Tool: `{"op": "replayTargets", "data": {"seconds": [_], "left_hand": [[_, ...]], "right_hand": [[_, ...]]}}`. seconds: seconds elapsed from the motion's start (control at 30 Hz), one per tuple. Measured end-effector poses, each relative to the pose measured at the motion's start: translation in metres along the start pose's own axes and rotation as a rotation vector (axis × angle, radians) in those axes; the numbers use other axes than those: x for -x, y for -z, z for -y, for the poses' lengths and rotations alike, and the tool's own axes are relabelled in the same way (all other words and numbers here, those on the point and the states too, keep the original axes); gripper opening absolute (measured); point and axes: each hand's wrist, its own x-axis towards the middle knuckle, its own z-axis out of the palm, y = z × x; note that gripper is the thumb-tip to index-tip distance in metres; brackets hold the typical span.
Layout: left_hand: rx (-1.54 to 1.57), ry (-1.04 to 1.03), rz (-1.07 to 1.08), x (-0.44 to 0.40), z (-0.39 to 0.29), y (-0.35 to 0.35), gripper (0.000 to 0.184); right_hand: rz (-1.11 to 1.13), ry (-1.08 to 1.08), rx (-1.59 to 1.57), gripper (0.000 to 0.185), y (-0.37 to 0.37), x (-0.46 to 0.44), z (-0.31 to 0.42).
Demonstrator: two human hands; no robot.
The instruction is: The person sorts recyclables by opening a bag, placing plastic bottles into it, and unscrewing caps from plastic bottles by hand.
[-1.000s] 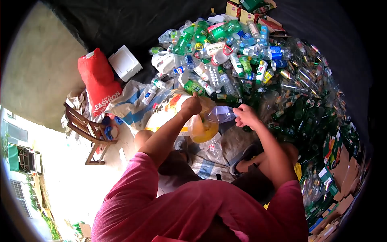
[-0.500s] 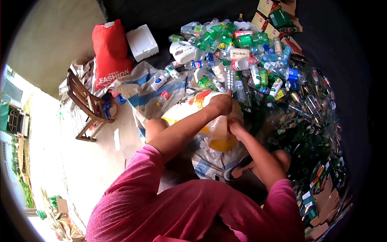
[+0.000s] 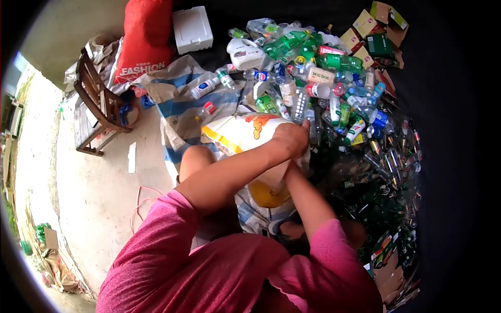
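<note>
A white sack (image 3: 229, 131) with yellow edging and an orange-red print lies across the middle, between my knees. My left hand (image 3: 293, 140) is closed on the sack's rim at its right end, thumb pointing up. Below it, my right hand (image 3: 290, 168) is at the sack's mouth; its fingers are hidden behind or inside the material, so I cannot see what they hold. A rounded yellow part (image 3: 267, 195) shows under the right wrist; I cannot tell whether it belongs to the sack or lies inside it.
Beyond the sack is a heap of plastic bottles (image 3: 318, 75). Dark glass bottles (image 3: 365, 193) lie to the right, cardboard boxes (image 3: 383, 31) behind. On the left are a wooden chair (image 3: 99, 99), a red bag (image 3: 146, 41) and a white foam box (image 3: 193, 28). A striped sheet (image 3: 175, 109) lies underneath.
The view has shifted. My right hand has moved left and further out of sight at the sack's mouth, while my left hand keeps its grip on the rim.
</note>
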Motion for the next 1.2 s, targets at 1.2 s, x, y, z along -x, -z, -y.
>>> {"op": "replayTargets", "data": {"seconds": [1.2], "left_hand": [[0.049,0.136,-0.225,-0.052,0.098,0.018,0.044]], "right_hand": [[-0.934,0.538,1.071,0.060,0.217,-0.131,0.199]]}}
